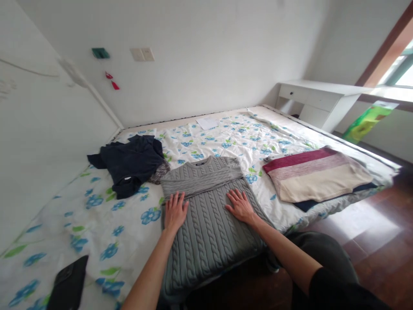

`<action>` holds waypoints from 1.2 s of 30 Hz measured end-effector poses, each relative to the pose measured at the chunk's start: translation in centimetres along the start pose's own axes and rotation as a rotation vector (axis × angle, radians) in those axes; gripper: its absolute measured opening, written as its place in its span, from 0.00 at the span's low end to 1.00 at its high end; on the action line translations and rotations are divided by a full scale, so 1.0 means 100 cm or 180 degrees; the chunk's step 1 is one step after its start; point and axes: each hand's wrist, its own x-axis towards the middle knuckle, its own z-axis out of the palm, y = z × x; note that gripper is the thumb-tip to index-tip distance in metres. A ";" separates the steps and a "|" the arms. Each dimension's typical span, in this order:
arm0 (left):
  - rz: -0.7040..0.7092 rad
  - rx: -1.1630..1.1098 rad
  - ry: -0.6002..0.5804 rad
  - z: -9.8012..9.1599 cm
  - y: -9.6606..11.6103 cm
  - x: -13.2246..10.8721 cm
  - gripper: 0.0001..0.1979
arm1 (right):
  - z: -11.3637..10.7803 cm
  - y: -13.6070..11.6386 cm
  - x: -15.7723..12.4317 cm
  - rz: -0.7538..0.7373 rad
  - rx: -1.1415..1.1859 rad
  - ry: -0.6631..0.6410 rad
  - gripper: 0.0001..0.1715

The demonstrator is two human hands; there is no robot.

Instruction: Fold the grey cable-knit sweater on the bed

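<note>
A grey cable-knit sweater (206, 232) lies flat on a white quilt with blue flowers (90, 224), its lower part folded up over the body. My left hand (175, 211) rests palm down on the sweater's left side, fingers spread. My right hand (241, 206) presses flat on its right side, just below the fold. Neither hand grasps anything. To the left of the sweater lies a crumpled dark navy garment (132, 163), overlapping a patch of grey-brown knit (158, 172). On the right is a folded sweater in maroon, pink and cream stripes (318, 174).
A black flat object (69, 284) lies on the quilt at the lower left. A sheet of paper (206, 123) is at the bed's far end. Beyond it stands a white desk (322, 97). A wooden floor (371, 241) lies past the bed's right edge, and a wall (58, 129) runs along the left.
</note>
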 end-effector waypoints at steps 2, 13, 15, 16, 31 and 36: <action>-0.0307 -0.0045 -0.0009 0.004 -0.015 0.021 0.38 | 0.001 0.008 0.013 0.0311 -0.0015 0.0170 0.48; -0.1509 -0.1868 0.0382 0.006 -0.086 0.110 0.30 | -0.031 0.124 0.130 0.1553 0.1883 0.1014 0.48; -0.1884 -0.2427 0.0572 0.003 -0.094 0.116 0.34 | -0.040 0.142 0.145 0.1643 0.2445 0.0963 0.41; -0.2060 -0.2764 0.0550 0.000 -0.098 0.118 0.34 | -0.044 0.149 0.151 0.1668 0.2786 0.0907 0.36; -0.2030 -0.4191 -0.0586 -0.039 -0.124 0.160 0.13 | -0.078 0.120 0.204 0.1676 0.4083 -0.0653 0.26; -0.1422 -0.3631 -0.0529 -0.038 -0.129 0.177 0.26 | -0.079 0.131 0.205 0.1612 0.4180 -0.0833 0.26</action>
